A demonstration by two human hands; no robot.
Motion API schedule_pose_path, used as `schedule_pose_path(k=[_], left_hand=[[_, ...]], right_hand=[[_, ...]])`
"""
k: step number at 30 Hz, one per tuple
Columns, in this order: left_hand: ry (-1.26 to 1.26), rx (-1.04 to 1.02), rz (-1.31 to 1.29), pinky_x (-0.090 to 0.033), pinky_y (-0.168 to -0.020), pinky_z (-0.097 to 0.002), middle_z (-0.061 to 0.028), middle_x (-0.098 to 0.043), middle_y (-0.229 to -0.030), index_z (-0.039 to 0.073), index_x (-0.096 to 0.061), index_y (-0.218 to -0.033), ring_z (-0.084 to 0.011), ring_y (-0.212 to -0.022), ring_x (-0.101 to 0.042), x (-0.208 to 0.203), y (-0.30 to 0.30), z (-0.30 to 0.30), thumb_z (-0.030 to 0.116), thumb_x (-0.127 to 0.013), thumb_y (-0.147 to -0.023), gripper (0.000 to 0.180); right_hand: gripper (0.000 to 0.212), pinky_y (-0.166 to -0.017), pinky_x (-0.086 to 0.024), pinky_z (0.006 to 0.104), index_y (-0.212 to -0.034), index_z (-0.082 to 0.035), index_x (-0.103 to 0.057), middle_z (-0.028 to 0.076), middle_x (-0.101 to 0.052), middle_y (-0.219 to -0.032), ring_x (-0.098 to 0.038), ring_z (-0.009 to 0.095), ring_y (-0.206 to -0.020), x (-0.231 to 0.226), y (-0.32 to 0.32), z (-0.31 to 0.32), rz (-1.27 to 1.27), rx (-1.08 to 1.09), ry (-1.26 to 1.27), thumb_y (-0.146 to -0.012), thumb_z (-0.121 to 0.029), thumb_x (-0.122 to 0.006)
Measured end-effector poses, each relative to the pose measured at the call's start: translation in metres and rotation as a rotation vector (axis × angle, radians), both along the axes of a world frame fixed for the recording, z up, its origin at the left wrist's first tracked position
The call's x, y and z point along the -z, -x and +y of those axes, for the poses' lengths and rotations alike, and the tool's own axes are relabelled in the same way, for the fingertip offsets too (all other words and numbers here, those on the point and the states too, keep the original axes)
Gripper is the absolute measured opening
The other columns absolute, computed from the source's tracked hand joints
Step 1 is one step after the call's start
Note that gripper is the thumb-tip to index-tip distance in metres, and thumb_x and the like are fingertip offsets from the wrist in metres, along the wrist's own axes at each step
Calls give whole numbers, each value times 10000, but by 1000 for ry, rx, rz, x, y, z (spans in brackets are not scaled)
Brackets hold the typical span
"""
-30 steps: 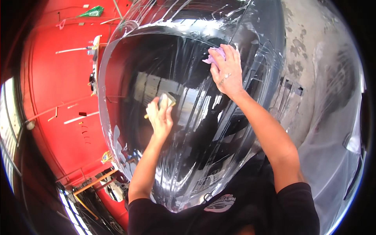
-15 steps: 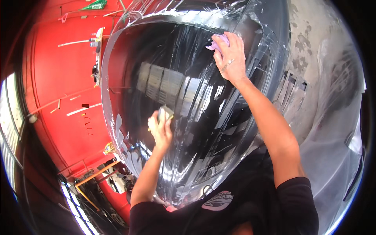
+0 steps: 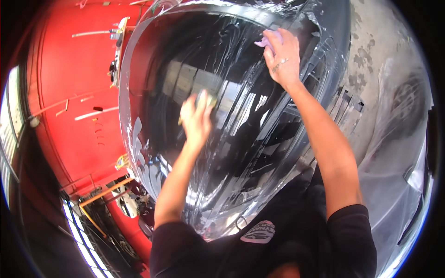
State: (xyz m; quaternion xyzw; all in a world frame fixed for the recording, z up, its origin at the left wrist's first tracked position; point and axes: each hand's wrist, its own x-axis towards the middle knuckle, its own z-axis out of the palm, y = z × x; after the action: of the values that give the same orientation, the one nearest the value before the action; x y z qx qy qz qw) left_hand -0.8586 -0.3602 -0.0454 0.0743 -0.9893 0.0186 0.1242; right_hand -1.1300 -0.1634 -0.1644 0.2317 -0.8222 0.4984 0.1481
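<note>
- Fingers of the left hand [image 3: 197, 121] are curled round a small yellowish block [image 3: 212, 100], pressed to or just over the middle of the dark panel [image 3: 160, 53]; blur hides whether it touches
- That hand is a little farther up the dark panel than half a second ago, and its blur suggests a stroke under way
- Fingers of the right hand [image 3: 284, 60] are bent over a bunched purple cloth [image 3: 264, 42] and seem to grip it, near the far right corner of the dark panel; this hand keeps roughly the same spot there
- Clear film [image 3: 204, 178] lies over the dark panel, streaked from its near end towards its far edge
- Looped creases now show in the film at the far middle of the dark panel, where the streaks ran straighter; I judge that stretch is not lying smooth
- Right of the dark panel, a translucent plastic sheet [image 3: 380, 173], then grey floor [image 3: 364, 25] with dark patches
- Left of the dark panel, a broad red surface [image 3: 60, 92]
</note>
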Motion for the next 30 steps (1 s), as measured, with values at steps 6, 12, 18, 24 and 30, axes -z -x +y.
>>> schedule_pose_path(k=[6,12,18,24,30], left_hand=[[61,77,70,-496,-988,-529,-204,-661,-1335,151,-704,-1478,-402,-1170,-648,7,119,-6,201,-750,-976,506],[11,193,46,-485,-917,-532,-214,-660,-1323,140,-700,-1452,-408,-1117,-629,1,132,32,170,-736,-970,484],[64,-2,-121,-458,-974,-554,-259,-614,-1408,131,-667,-1513,-459,-1147,-610,-10,-55,61,136,-793,-881,644],[112,39,1,-484,-903,-522,-153,-667,-1298,151,-710,-1437,-367,-1087,-633,14,184,56,165,-781,-936,506],[39,-64,-119,-472,-962,-538,-258,-614,-1393,150,-668,-1529,-447,-1135,-612,3,-28,64,149,-819,-895,652]], right_hand=[[472,-1255,-361,580,-1399,-178,-719,238,-588,-1450,-516,440,-1408,-9,-5,-13,-3,-30,29,-927,-206,-719],[471,-1259,-357,577,-1412,-194,-716,211,-574,-1482,-510,419,-1419,-1,1,-2,-30,4,-22,-942,-222,-712],[473,-1238,-373,568,-1413,-180,-714,218,-580,-1462,-515,428,-1400,-2,-11,-8,-31,0,36,-940,-201,-713],[479,-1221,-370,589,-1444,-141,-674,249,-564,-1454,-515,445,-1384,-8,-2,-11,41,-2,111,-970,-198,-699],[517,-1247,-334,630,-1515,-147,-599,277,-527,-1472,-486,496,-1396,5,-5,-10,-50,123,110,-1009,-213,-682]])
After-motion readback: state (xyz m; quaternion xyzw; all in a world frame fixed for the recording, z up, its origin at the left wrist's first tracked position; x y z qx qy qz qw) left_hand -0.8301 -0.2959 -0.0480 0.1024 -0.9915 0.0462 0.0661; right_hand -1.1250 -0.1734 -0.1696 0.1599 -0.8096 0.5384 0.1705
